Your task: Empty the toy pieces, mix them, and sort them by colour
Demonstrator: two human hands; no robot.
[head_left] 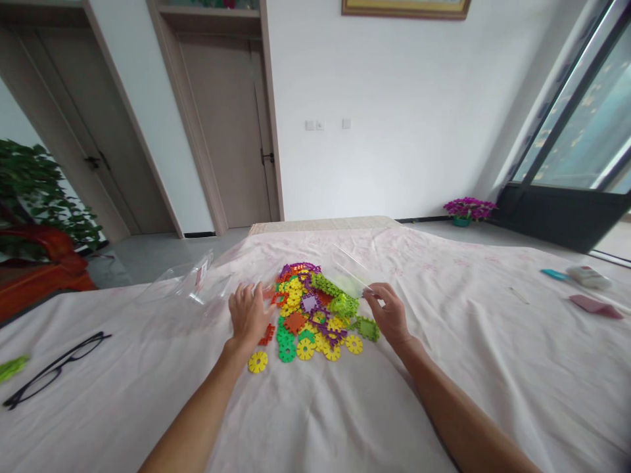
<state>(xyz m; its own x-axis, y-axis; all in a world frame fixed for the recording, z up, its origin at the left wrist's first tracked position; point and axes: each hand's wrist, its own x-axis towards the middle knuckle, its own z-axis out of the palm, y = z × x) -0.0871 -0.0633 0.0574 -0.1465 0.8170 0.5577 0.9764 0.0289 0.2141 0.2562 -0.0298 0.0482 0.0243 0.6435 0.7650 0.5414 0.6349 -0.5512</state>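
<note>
Now, our right hand (389, 310) has thumb and finger pinched on clear plastic (352, 263), whose straight edge slants from that pinch leftward, toward the far edge of the surface (310, 420). The pile (310, 303) sits between our hands, around mid-surface: left of the pinch, right of our left hand (248, 312). That hand's fingers look apart, though we cannot tell whether they grip any plastic. Both hands are just beside the pile (neither plainly nearer), while the glasses (63, 364) lie well apart, toward the surface's left edge.
</note>
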